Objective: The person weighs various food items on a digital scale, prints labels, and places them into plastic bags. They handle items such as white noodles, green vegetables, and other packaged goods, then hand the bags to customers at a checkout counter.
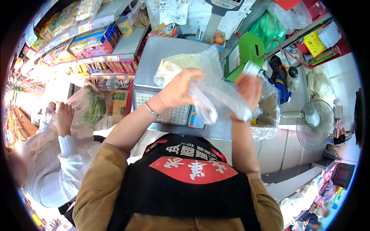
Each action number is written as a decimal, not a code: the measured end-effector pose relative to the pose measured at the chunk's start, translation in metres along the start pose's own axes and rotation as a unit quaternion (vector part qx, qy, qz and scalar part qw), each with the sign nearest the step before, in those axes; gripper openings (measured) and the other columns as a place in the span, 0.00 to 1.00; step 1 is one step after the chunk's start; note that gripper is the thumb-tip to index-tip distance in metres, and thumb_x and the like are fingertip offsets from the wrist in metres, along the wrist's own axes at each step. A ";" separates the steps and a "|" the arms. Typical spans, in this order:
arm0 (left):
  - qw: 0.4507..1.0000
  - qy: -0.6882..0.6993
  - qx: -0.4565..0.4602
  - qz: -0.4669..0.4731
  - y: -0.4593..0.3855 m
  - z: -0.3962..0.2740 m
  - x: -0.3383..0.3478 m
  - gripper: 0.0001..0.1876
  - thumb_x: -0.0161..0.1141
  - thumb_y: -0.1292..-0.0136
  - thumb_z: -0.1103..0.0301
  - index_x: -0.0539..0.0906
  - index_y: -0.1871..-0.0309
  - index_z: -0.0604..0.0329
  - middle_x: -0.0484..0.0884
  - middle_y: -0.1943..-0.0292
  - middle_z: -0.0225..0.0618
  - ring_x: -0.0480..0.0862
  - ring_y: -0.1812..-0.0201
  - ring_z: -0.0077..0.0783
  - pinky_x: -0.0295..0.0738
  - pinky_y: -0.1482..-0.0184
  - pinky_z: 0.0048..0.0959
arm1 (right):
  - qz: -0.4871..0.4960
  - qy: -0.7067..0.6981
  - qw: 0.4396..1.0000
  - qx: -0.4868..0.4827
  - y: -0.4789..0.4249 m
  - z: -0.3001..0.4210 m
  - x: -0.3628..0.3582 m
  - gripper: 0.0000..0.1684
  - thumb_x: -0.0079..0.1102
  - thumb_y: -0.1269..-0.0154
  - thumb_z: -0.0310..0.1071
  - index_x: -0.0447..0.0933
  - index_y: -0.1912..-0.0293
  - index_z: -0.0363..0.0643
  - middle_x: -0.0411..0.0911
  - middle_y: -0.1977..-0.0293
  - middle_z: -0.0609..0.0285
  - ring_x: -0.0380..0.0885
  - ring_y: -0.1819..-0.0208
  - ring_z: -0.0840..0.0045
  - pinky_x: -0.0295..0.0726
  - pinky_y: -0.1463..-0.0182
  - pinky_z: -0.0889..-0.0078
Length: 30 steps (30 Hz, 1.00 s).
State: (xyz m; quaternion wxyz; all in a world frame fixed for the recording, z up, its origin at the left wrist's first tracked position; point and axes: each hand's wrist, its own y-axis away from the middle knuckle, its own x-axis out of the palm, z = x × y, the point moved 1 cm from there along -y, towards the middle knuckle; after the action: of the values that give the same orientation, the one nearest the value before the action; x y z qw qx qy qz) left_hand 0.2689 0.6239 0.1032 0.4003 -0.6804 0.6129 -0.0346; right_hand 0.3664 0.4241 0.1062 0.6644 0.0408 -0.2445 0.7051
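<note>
A clear plastic bag [185,62] with pale contents lies on the metal platform of a weighing scale [170,44]. My left hand [182,86] grips the bag's gathered handles, one loop hanging below the fingers. At the right, my right hand [250,89] is blurred; another twisted part of the bag hangs by its wrist, and a small whitish item [251,68] shows at the fingertips. Whether those fingers are closed on it is unclear. The scale's keypad [176,114] lies below my left hand, partly covered by my forearm.
A green box [245,55] stands right of the scale, near eggs [218,39]. An open carton lined with plastic [267,114] is beside my right wrist. At left, a person [57,167] holds a bag of green vegetables [94,106] near stocked shelves. A fan [315,124] stands right.
</note>
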 end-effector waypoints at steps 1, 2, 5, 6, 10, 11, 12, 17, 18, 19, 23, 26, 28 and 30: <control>0.997 -0.057 0.015 0.059 -0.003 -0.014 -0.001 0.35 0.73 0.58 0.67 0.70 0.44 0.59 0.78 0.57 0.40 0.78 0.53 0.43 0.72 0.46 0.36 | 0.066 -0.019 0.996 -0.050 -0.025 0.014 0.014 0.13 0.47 0.26 0.38 0.71 0.55 0.37 0.76 0.66 0.58 0.74 0.64 0.78 0.74 0.57 0.73; 0.994 -0.077 0.026 0.079 -0.001 -0.014 0.003 0.32 0.73 0.59 0.67 0.71 0.47 0.58 0.78 0.58 0.40 0.78 0.53 0.44 0.71 0.46 0.36 | 0.077 -0.029 0.994 -0.078 -0.040 0.022 0.034 0.14 0.46 0.26 0.36 0.71 0.51 0.35 0.78 0.60 0.52 0.77 0.56 0.71 0.76 0.49 0.68; 0.978 -0.137 0.066 0.143 0.012 -0.005 0.016 0.23 0.72 0.57 0.68 0.75 0.55 0.55 0.77 0.60 0.39 0.76 0.55 0.46 0.70 0.47 0.37 | 0.327 -0.175 0.918 0.138 -0.087 0.005 0.078 0.14 0.46 0.27 0.34 0.71 0.49 0.35 0.76 0.49 0.52 0.75 0.45 0.65 0.72 0.40 0.59; 0.970 -0.156 0.084 0.166 0.015 0.000 0.016 0.20 0.71 0.54 0.69 0.76 0.57 0.54 0.76 0.61 0.39 0.76 0.56 0.46 0.70 0.48 0.38 | 0.406 -0.217 0.856 0.234 -0.090 -0.015 0.088 0.15 0.46 0.27 0.34 0.70 0.47 0.35 0.75 0.46 0.52 0.73 0.41 0.62 0.70 0.37 0.55; 0.983 -0.138 0.045 0.116 0.026 -0.006 0.015 0.12 0.68 0.48 0.71 0.76 0.63 0.53 0.78 0.58 0.35 0.77 0.53 0.45 0.70 0.45 0.38 | 0.470 0.489 0.730 -0.080 -0.054 -0.096 0.107 0.20 0.61 0.39 0.47 0.80 0.60 0.39 0.80 0.58 0.54 0.77 0.49 0.62 0.74 0.46 0.64; 0.988 -0.120 0.060 0.082 0.026 -0.007 0.014 0.12 0.68 0.47 0.71 0.75 0.64 0.54 0.79 0.57 0.35 0.78 0.52 0.44 0.69 0.43 0.38 | 0.448 0.488 0.748 -0.049 -0.050 -0.111 0.101 0.20 0.63 0.40 0.48 0.80 0.60 0.39 0.80 0.58 0.53 0.76 0.49 0.61 0.73 0.45 0.63; 0.991 -0.102 0.074 0.050 0.027 -0.008 0.014 0.11 0.68 0.46 0.71 0.74 0.65 0.54 0.80 0.56 0.35 0.79 0.51 0.42 0.69 0.42 0.38 | 0.425 0.485 0.765 -0.016 -0.044 -0.116 0.098 0.20 0.64 0.42 0.48 0.80 0.60 0.40 0.79 0.58 0.53 0.76 0.49 0.60 0.73 0.45 0.62; 0.984 0.143 -0.102 -0.026 0.038 0.008 0.012 0.09 0.62 0.37 0.66 0.76 0.57 0.57 0.81 0.53 0.38 0.80 0.50 0.35 0.68 0.38 0.35 | 0.340 0.390 0.838 -0.172 -0.033 -0.108 0.083 0.19 0.62 0.40 0.46 0.80 0.55 0.44 0.78 0.50 0.56 0.72 0.43 0.60 0.71 0.41 0.59; 0.971 0.163 -0.162 -0.067 0.036 0.006 0.011 0.11 0.60 0.35 0.65 0.76 0.54 0.58 0.80 0.53 0.38 0.80 0.51 0.33 0.69 0.39 0.35 | 0.391 0.389 0.808 -0.208 -0.030 -0.111 0.076 0.19 0.60 0.38 0.46 0.80 0.54 0.44 0.78 0.48 0.56 0.72 0.43 0.60 0.70 0.40 0.60; 0.952 0.181 -0.221 -0.106 0.033 0.003 0.012 0.13 0.59 0.33 0.63 0.76 0.51 0.59 0.80 0.53 0.37 0.80 0.52 0.32 0.71 0.41 0.34 | 0.440 0.388 0.773 -0.242 -0.026 -0.116 0.066 0.19 0.59 0.37 0.46 0.80 0.52 0.44 0.77 0.46 0.57 0.72 0.42 0.59 0.69 0.39 0.60; 0.855 0.354 -0.268 -0.267 -0.019 0.008 0.007 0.19 0.57 0.31 0.61 0.74 0.43 0.61 0.80 0.55 0.32 0.80 0.53 0.29 0.75 0.48 0.31 | 0.451 0.282 0.843 0.078 -0.020 -0.084 0.047 0.21 0.54 0.32 0.46 0.79 0.48 0.43 0.76 0.43 0.56 0.70 0.38 0.61 0.65 0.34 0.60; 0.856 0.430 -0.187 -0.219 -0.072 -0.046 0.010 0.16 0.58 0.32 0.65 0.78 0.46 0.63 0.81 0.61 0.28 0.80 0.56 0.25 0.76 0.52 0.28 | 0.348 0.093 0.924 0.131 0.003 -0.014 0.025 0.24 0.53 0.30 0.50 0.79 0.49 0.39 0.77 0.45 0.55 0.69 0.38 0.68 0.64 0.34 0.64; 0.909 0.377 -0.159 -0.077 -0.090 -0.069 0.029 0.16 0.60 0.34 0.64 0.79 0.46 0.62 0.81 0.59 0.31 0.79 0.55 0.25 0.76 0.52 0.30 | 0.380 0.127 0.916 0.007 0.001 -0.005 -0.003 0.27 0.62 0.35 0.48 0.75 0.44 0.38 0.74 0.42 0.54 0.68 0.38 0.68 0.64 0.34 0.66; 0.959 0.255 -0.100 0.070 -0.099 -0.075 0.051 0.16 0.61 0.36 0.64 0.80 0.48 0.61 0.82 0.57 0.35 0.79 0.53 0.24 0.76 0.52 0.32 | 0.456 0.182 0.870 0.043 0.004 0.024 -0.021 0.38 0.66 0.37 0.45 0.63 0.36 0.35 0.65 0.36 0.55 0.62 0.33 0.70 0.62 0.31 0.65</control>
State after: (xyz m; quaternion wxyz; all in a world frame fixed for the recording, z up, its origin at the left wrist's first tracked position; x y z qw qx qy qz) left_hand 0.3213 0.5349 0.1898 0.1623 -0.6412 0.7408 -0.1171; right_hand 0.3588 0.3955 0.1180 0.2995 -0.1762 -0.0802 0.9342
